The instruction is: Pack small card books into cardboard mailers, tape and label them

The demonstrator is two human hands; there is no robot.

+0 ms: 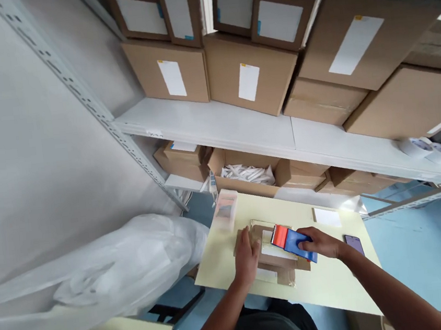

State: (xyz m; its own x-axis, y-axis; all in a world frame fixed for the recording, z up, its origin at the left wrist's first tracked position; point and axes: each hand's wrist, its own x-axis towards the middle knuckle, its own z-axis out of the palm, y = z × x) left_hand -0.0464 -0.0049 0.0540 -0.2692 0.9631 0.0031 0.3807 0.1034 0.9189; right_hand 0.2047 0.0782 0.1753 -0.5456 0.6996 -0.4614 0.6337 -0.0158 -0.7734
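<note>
A small cardboard box (280, 260) lies lower centre of the frame on a pale yellow table (335, 284). Over it slants a blue-and-red tape dispenser (293, 243), the right hand (318, 242) curled round its blue body, forearm angling from lower right. The left hand (247, 256) lies at the box's left side, fingers extended; whether they grip, I cannot tell.

On the pale-yellow rectangular table (333, 287) before us, a flat brown cardboard box (281, 262) lies beneath a red-and-blue plastic tape dispenser (290, 241). Right of these we have a dark-edged rectangular phone (354, 244) and, farther back, a flat white rectangular item (327, 217). Behind the table we face a white metal shelf (215, 115) bearing brown cardboard cartons (221, 75); to our left is a bulky mass of translucent white plastic sheeting (136, 263).
</note>
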